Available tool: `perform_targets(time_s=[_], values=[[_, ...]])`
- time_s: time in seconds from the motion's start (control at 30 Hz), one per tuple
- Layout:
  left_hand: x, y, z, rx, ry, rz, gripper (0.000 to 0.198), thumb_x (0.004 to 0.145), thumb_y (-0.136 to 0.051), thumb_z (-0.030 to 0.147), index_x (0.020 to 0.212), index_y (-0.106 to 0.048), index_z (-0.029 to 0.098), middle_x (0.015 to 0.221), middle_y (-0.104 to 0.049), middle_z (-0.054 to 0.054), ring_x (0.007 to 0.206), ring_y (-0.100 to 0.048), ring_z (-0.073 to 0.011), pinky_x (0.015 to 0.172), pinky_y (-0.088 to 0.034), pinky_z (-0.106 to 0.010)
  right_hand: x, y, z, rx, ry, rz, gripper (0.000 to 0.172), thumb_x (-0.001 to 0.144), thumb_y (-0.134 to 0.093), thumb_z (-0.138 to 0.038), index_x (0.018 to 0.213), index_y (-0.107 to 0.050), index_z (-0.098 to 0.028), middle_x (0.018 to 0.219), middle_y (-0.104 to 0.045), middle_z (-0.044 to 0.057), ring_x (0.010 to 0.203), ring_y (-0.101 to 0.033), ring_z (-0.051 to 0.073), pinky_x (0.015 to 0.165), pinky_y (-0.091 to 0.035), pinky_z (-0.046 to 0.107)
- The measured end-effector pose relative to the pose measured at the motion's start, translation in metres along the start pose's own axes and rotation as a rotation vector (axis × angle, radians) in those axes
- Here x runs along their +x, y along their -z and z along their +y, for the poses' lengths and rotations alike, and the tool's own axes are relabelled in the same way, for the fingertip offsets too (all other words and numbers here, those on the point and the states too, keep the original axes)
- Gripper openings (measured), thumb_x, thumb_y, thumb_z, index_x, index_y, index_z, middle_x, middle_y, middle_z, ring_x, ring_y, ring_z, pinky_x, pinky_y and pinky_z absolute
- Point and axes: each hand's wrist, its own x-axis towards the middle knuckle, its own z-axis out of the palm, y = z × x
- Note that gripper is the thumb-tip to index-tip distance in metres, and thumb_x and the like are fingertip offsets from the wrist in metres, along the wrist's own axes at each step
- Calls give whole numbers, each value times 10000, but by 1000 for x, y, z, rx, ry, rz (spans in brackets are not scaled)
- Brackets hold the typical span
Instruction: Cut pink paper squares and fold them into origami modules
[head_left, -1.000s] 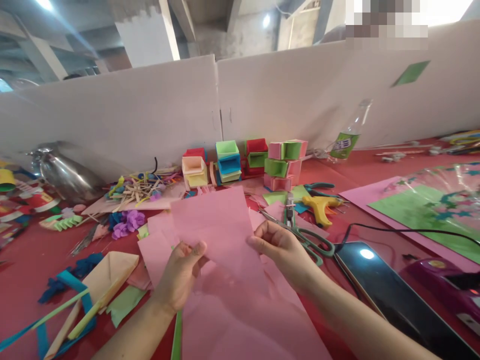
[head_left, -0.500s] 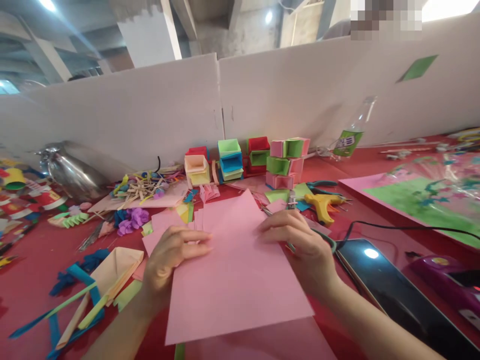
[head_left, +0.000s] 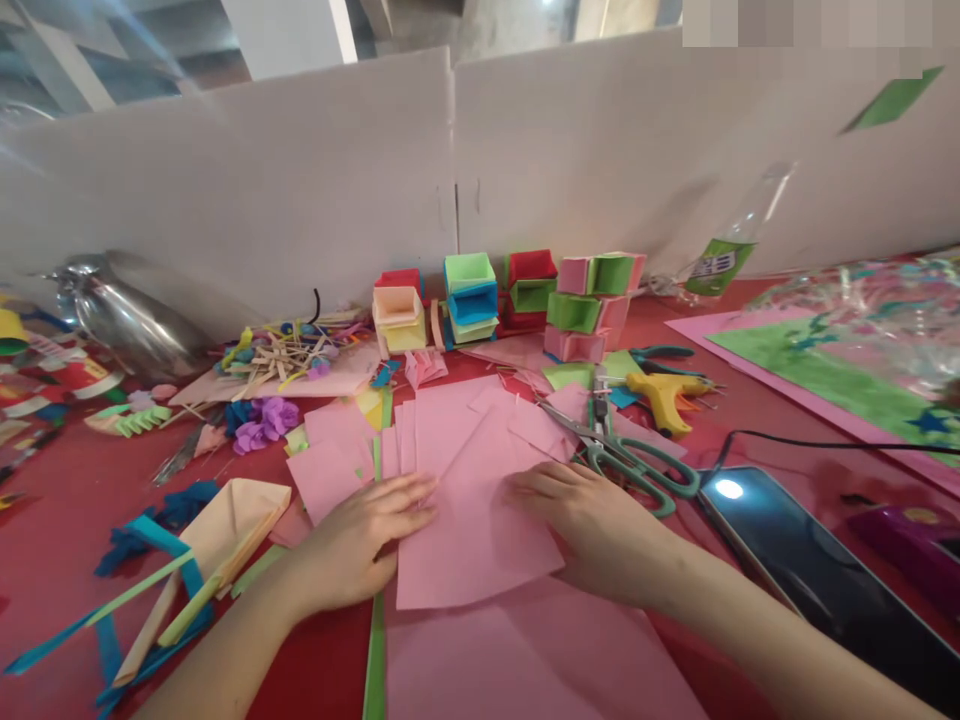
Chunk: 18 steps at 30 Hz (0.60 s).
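Observation:
A pink sheet of paper [head_left: 472,540] lies low over the table before me, above a larger pink sheet [head_left: 517,650]. My left hand [head_left: 360,535] holds its left edge, fingers resting on top and thumb by the side. At the right edge, my right hand [head_left: 574,515] is closed on the paper with its fingertips on the surface; its thumb is hidden. Just past my right hand are green-handled scissors [head_left: 637,465], partly over pink scraps [head_left: 540,430]. More pink pieces [head_left: 330,470] lie beyond my left hand.
Folded paper boxes [head_left: 471,300] stand in stacks against the white partition [head_left: 315,180]. On the right are a yellow glue gun [head_left: 667,395], a phone [head_left: 817,570] and a glass bottle [head_left: 739,240]. A metal jug [head_left: 135,320] and a peach paper box [head_left: 236,530] are at left.
Both hands have lowered the pink sheet and moved it away from me, toward the scraps. The scissors, earlier mostly hidden by my right hand, now show. The view has tilted down.

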Motion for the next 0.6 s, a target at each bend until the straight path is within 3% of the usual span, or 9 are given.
perform_targets(time_s=[0.07, 0.13, 0.23, 0.37, 0.47, 0.6], values=[[-1, 3, 3, -11, 22, -31, 642, 733, -540, 113, 1349, -436, 263, 1481, -324, -62, 1346, -309, -266, 1068, -315, -491, -2, 0, -1, -10, -7, 14, 409, 651, -624, -122, 1051, -651, -203, 1170, -639, 67, 998, -579, 241, 870, -459, 383], [0, 7, 10, -25, 25, 2, 543, 761, -624, 286, 1291, -514, 245, 1443, -385, -91, 1312, -344, -298, 1038, -343, -483, -3, -3, 0, -10, -9, 51, 339, 711, -601, -105, 1023, -666, -219, 1142, -656, 51, 972, -584, 230, 848, -473, 372], [3, 9, 18, -116, 64, 64, 261, 830, -571, 380, 1012, -678, 227, 1058, -637, -75, 1020, -554, -232, 877, -451, -373, 1, -6, 4, 61, -22, 85, 225, 827, -546, -163, 988, -684, -239, 1081, -672, 41, 936, -585, 216, 824, -477, 355], [6, 0, 18, -297, 372, 181, 325, 879, -478, 382, 654, -594, 178, 615, -549, 10, 607, -534, -142, 561, -405, -234, 6, -11, 10, 204, -171, 170, 240, 876, -523, -310, 718, -662, -196, 873, -656, 54, 794, -594, 177, 710, -470, 284], [8, -7, 15, -427, 553, 241, 298, 831, -525, 431, 678, -566, 178, 525, -507, 38, 491, -482, -130, 458, -319, -217, 9, -15, 10, 239, -319, 224, 361, 852, -544, -357, 536, -499, -189, 679, -576, 21, 649, -550, 148, 593, -418, 246], [10, -9, 15, -581, 591, 316, 243, 799, -562, 417, 868, -581, 184, 682, -631, 0, 634, -587, -175, 560, -408, -234, 11, -16, 6, 223, -429, 205, 378, 847, -527, -341, 521, -400, -196, 599, -520, -12, 551, -486, 124, 522, -342, 229]])
